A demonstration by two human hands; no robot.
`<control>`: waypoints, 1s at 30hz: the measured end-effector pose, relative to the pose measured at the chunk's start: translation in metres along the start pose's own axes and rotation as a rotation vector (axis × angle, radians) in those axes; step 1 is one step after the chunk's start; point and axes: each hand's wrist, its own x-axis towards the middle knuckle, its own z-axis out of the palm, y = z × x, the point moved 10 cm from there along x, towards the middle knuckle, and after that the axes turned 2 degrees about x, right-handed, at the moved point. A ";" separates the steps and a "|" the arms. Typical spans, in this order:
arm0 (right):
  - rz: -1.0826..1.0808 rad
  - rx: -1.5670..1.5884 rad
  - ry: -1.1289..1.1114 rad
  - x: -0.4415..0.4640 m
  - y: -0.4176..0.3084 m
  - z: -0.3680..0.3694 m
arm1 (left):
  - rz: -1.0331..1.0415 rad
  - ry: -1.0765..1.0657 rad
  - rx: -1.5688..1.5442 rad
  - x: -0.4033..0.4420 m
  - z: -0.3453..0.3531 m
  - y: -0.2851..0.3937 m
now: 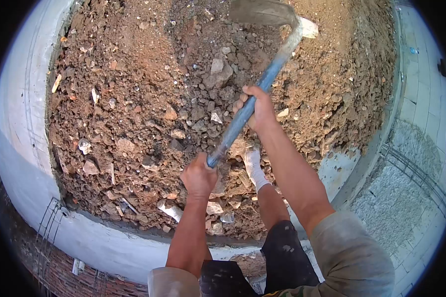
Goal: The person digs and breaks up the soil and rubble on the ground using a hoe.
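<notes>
A hoe with a blue handle [240,120] slants across the middle of the view, its wide metal blade [262,12] at the top over the soil. My left hand [199,175] is closed round the handle's lower end. Higher up the shaft, my right hand [257,107] wraps round it, fingers curled over. Beneath the tool lies loose brown soil [134,99] mixed with stones and rubble. A larger grey stone [219,75] rests left of the handle, below the blade.
A pale wall [27,99] borders the soil on the left, with rebar [47,222] at lower left. More rebar [416,173] crosses rough concrete on the right. My foot in a white sock [254,168] stands on the rubble. Brickwork [84,282] shows at the bottom left.
</notes>
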 end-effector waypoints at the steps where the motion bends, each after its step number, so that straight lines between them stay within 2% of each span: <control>1: -0.043 -0.035 0.001 0.037 -0.026 0.015 | 0.124 0.158 0.045 0.041 -0.012 0.020; 4: -0.149 -0.159 0.035 0.123 -0.067 0.047 | 0.097 0.115 0.101 0.135 -0.024 0.046; 7: -0.166 -0.346 0.176 0.146 -0.049 0.032 | -0.023 -0.027 0.104 0.131 -0.009 0.039; 11: -0.001 -0.400 0.226 0.061 0.044 0.004 | -0.285 -0.344 0.017 0.023 0.045 -0.032; 13: 0.117 -0.394 0.225 0.016 0.101 -0.014 | -0.317 -0.248 0.048 -0.044 0.037 -0.065; 15: 0.109 -0.408 0.246 -0.040 0.140 -0.019 | -0.357 -0.296 0.005 -0.104 0.023 -0.091; 19: 0.255 -0.389 0.364 -0.155 0.221 -0.049 | -0.363 -0.441 0.124 -0.228 0.018 -0.154; 20: 0.296 -0.394 0.424 -0.187 0.242 -0.061 | -0.405 -0.475 0.076 -0.267 0.012 -0.170; 21: 0.384 -0.374 0.439 -0.217 0.272 -0.076 | -0.502 -0.740 0.178 -0.314 0.024 -0.198; 23: 0.544 -0.257 0.482 -0.280 0.316 -0.094 | -0.512 -0.777 0.179 -0.359 -0.008 -0.204; 25: 0.628 -0.187 0.494 -0.321 0.339 -0.097 | -0.485 -0.793 0.206 -0.395 -0.033 -0.212; 28: 0.593 -0.107 0.424 -0.325 0.320 -0.079 | -0.337 -0.502 0.070 -0.404 -0.048 -0.200; 30: 0.477 -0.120 0.341 -0.277 0.275 -0.052 | -0.520 -0.628 0.106 -0.350 -0.036 -0.182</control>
